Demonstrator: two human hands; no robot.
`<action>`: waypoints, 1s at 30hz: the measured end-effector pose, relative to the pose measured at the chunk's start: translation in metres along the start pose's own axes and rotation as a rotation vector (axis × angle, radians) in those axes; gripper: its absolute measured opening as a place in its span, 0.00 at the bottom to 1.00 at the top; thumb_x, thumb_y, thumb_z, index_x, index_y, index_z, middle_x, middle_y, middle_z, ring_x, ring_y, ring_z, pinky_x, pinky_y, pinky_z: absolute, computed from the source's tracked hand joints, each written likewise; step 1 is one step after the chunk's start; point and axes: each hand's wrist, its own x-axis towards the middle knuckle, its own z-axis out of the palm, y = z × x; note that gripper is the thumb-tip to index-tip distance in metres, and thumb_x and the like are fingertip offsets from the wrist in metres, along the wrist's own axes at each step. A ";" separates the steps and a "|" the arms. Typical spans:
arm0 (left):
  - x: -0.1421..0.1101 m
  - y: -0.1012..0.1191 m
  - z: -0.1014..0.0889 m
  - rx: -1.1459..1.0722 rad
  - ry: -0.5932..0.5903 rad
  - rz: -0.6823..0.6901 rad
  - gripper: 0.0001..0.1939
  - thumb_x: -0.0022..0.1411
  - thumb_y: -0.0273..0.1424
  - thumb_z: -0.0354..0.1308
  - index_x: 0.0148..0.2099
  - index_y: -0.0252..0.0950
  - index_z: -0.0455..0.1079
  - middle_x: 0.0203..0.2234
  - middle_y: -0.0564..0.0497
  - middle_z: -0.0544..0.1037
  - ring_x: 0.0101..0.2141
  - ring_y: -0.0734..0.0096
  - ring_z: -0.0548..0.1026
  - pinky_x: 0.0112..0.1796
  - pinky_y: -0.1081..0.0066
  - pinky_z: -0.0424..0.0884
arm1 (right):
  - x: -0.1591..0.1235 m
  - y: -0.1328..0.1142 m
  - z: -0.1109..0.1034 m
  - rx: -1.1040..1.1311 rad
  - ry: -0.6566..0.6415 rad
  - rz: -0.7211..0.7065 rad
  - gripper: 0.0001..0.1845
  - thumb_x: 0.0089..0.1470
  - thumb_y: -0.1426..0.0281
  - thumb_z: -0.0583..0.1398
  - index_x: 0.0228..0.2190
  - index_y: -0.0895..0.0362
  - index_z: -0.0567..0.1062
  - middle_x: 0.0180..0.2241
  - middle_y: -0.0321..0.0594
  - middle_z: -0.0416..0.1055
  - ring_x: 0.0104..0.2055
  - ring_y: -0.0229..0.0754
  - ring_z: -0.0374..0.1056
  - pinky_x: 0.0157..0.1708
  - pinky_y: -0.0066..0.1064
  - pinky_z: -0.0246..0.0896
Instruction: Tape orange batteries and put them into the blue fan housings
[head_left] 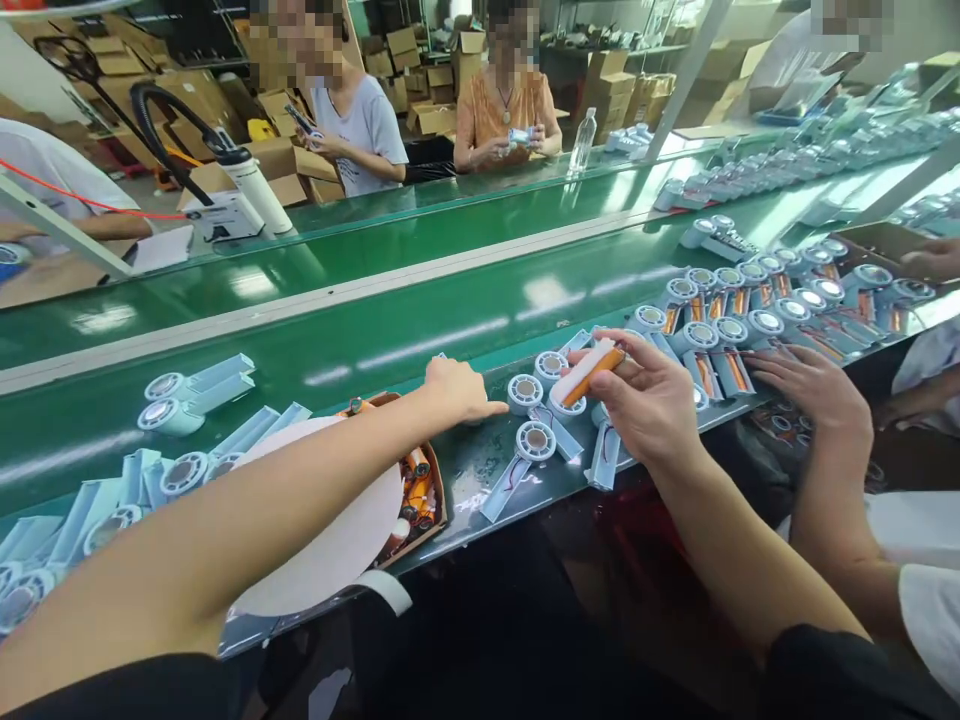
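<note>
Over the worktop point(472, 485), the left hand point(457, 390) is curled; I can't tell if it holds anything. The right hand point(656, 395), above blue fans point(535, 441), pinches an orange battery point(586, 385). It looks light and stiff; hold its sides.

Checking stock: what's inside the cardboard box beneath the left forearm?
Orange cylinders, partly visible in the cardboard box; the white disc and left forearm block the rest.

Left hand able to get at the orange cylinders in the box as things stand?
Probably yes, by drawing back: the left hand is beyond the box, and orange cylinders show at its right end. The white disc hides part; whether the hand is empty is unclear.
</note>
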 end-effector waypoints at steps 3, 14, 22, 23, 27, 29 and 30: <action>0.023 -0.005 0.006 -0.014 -0.024 0.029 0.27 0.62 0.47 0.63 0.57 0.38 0.80 0.51 0.35 0.83 0.52 0.45 0.80 0.50 0.58 0.75 | 0.002 -0.009 -0.012 -0.083 0.003 -0.035 0.21 0.54 0.61 0.76 0.48 0.48 0.81 0.41 0.40 0.86 0.43 0.51 0.84 0.42 0.43 0.85; 0.067 -0.145 0.023 -0.040 0.045 0.124 0.13 0.58 0.33 0.66 0.46 0.45 0.83 0.49 0.45 0.83 0.53 0.53 0.76 0.54 0.63 0.72 | 0.120 0.054 0.074 -0.294 -0.393 0.053 0.19 0.54 0.65 0.72 0.46 0.56 0.79 0.35 0.40 0.84 0.37 0.44 0.82 0.41 0.38 0.78; 0.093 -0.164 0.032 -0.195 0.141 0.235 0.14 0.68 0.37 0.57 0.52 0.47 0.80 0.45 0.51 0.85 0.49 0.62 0.80 0.48 0.70 0.71 | 0.138 0.113 0.130 -1.067 -0.704 0.025 0.16 0.64 0.71 0.64 0.53 0.56 0.78 0.37 0.40 0.85 0.39 0.44 0.80 0.42 0.30 0.69; 0.097 -0.164 0.033 -0.215 0.155 0.237 0.15 0.70 0.36 0.55 0.53 0.46 0.79 0.46 0.50 0.85 0.49 0.62 0.80 0.48 0.70 0.71 | 0.136 0.112 0.132 -1.164 -0.744 0.019 0.17 0.65 0.70 0.63 0.55 0.55 0.77 0.40 0.41 0.85 0.41 0.45 0.81 0.43 0.30 0.68; 0.108 -0.161 0.039 -0.273 0.170 0.245 0.16 0.74 0.39 0.54 0.57 0.40 0.76 0.50 0.45 0.82 0.49 0.60 0.79 0.50 0.62 0.74 | 0.130 0.104 0.142 -1.526 -0.942 0.043 0.17 0.70 0.66 0.59 0.58 0.50 0.77 0.48 0.43 0.84 0.48 0.49 0.80 0.45 0.31 0.66; 0.112 -0.159 0.040 -0.292 0.165 0.251 0.18 0.74 0.41 0.56 0.57 0.37 0.75 0.51 0.43 0.81 0.49 0.59 0.79 0.51 0.57 0.75 | 0.129 0.101 0.150 -1.635 -0.985 0.074 0.19 0.72 0.63 0.58 0.59 0.49 0.76 0.47 0.46 0.84 0.48 0.53 0.80 0.45 0.34 0.68; 0.114 -0.159 0.040 -0.298 0.163 0.253 0.18 0.74 0.43 0.57 0.57 0.37 0.75 0.52 0.43 0.80 0.49 0.60 0.79 0.51 0.56 0.75 | 0.130 0.100 0.153 -1.669 -0.987 0.083 0.20 0.72 0.61 0.57 0.61 0.48 0.75 0.47 0.48 0.83 0.48 0.56 0.80 0.45 0.36 0.69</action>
